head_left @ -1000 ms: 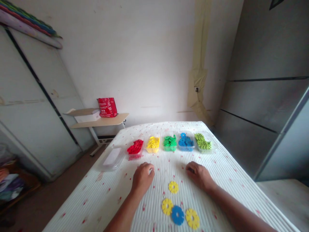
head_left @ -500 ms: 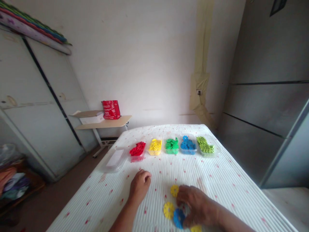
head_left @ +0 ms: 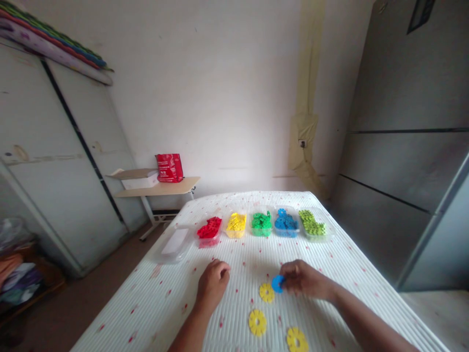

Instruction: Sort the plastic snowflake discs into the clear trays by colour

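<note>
My right hand [head_left: 304, 279] has its fingers closed on a blue notched disc [head_left: 277, 283], a flat flower-shaped building piece. Right beside that disc, on its left, lies a yellow notched disc [head_left: 266, 293]. Two more discs of that kind lie nearer to me: a yellow disc [head_left: 257, 322] at the left and another yellow disc [head_left: 297, 339] at the right, by the frame's lower edge. Their centres have round holes. My left hand [head_left: 213, 282] rests on the tablecloth to the left of the discs, fingers curled in, with nothing seen in it.
Across the table stand clear tubs of red pieces [head_left: 209, 228], yellow pieces [head_left: 236, 223], green pieces [head_left: 261, 222], blue pieces [head_left: 286, 223] and lime-green pieces [head_left: 312, 223]. A clear tray [head_left: 158, 255] with a white slab sits at the left. A side table [head_left: 176, 187] stands beyond.
My right hand has moved away from me with the blue disc, which was low among the yellow discs and is now beside the far one. My left hand has stayed put.
</note>
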Action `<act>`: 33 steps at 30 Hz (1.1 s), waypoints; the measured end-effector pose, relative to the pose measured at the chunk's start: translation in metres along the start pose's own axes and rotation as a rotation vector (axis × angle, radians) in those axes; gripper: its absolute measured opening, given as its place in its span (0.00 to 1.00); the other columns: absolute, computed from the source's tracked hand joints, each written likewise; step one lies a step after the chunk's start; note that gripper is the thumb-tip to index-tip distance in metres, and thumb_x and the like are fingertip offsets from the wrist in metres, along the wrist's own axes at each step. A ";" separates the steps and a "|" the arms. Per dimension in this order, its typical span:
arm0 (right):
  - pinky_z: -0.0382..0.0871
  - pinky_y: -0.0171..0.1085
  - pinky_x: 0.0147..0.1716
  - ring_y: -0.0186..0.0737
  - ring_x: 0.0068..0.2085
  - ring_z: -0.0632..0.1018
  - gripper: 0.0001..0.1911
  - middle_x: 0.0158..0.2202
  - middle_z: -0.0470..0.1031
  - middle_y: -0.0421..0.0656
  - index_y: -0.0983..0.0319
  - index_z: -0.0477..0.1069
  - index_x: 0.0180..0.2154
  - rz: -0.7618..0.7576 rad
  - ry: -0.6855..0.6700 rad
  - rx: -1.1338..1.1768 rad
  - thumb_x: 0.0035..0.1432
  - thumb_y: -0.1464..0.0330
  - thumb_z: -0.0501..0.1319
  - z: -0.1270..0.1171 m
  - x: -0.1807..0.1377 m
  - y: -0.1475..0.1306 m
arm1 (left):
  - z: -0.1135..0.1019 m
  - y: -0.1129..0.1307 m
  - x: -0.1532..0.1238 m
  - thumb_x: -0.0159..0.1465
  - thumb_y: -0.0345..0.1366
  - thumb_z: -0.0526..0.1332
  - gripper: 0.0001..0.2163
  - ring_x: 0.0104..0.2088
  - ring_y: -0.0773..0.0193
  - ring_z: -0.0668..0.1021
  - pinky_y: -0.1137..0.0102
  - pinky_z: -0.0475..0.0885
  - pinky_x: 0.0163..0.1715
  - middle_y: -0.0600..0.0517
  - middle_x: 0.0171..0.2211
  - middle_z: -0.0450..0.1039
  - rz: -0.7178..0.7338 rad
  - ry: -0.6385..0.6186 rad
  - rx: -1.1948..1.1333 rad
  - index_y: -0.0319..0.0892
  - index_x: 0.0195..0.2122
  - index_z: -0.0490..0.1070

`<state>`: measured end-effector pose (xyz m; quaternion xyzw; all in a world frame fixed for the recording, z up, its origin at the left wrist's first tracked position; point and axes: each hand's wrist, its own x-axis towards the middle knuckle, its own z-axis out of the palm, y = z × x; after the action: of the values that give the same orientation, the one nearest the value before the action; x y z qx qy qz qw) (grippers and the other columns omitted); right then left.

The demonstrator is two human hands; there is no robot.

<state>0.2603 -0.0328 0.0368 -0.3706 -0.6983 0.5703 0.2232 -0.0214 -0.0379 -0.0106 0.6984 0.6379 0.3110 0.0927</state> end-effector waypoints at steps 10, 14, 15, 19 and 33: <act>0.70 0.43 0.40 0.38 0.42 0.73 0.15 0.46 0.69 0.45 0.63 0.65 0.47 0.012 0.600 -0.314 0.60 0.64 0.55 -0.067 0.045 -0.044 | 0.003 -0.005 0.001 0.55 0.25 0.52 0.09 0.34 0.66 0.72 0.73 0.64 0.38 0.53 0.28 0.70 0.025 0.012 -0.024 0.41 0.28 0.71; 0.69 0.41 0.39 0.38 0.40 0.74 0.13 0.43 0.71 0.44 0.62 0.67 0.45 0.028 0.643 -0.400 0.59 0.65 0.57 -0.048 0.036 -0.030 | 0.004 -0.007 0.000 0.55 0.26 0.53 0.08 0.33 0.66 0.72 0.73 0.64 0.37 0.53 0.28 0.70 0.031 0.012 -0.029 0.41 0.27 0.71; 0.69 0.39 0.37 0.37 0.37 0.74 0.11 0.39 0.73 0.43 0.62 0.69 0.42 0.027 0.630 -0.454 0.57 0.66 0.58 -0.039 0.032 -0.024 | 0.005 -0.007 0.000 0.55 0.25 0.53 0.08 0.33 0.66 0.72 0.73 0.64 0.37 0.53 0.28 0.70 0.027 0.013 -0.027 0.41 0.27 0.71; 0.63 0.32 0.30 0.35 0.28 0.73 0.08 0.26 0.73 0.40 0.62 0.72 0.32 -0.079 0.394 -0.695 0.51 0.73 0.55 -0.004 0.015 -0.001 | 0.004 -0.004 -0.001 0.55 0.25 0.53 0.08 0.33 0.67 0.72 0.73 0.63 0.38 0.53 0.28 0.70 0.015 0.026 -0.013 0.41 0.27 0.70; 0.64 0.33 0.34 0.37 0.34 0.74 0.12 0.36 0.72 0.44 0.61 0.71 0.36 -0.174 0.432 -0.696 0.56 0.66 0.51 0.024 0.014 0.015 | -0.003 0.016 -0.011 0.54 0.27 0.55 0.07 0.32 0.67 0.72 0.73 0.64 0.36 0.53 0.28 0.70 0.062 -0.082 -0.092 0.41 0.27 0.71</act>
<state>0.2374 -0.0359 0.0144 -0.4746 -0.8151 0.1886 0.2733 -0.0091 -0.0522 -0.0036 0.7251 0.5965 0.3140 0.1409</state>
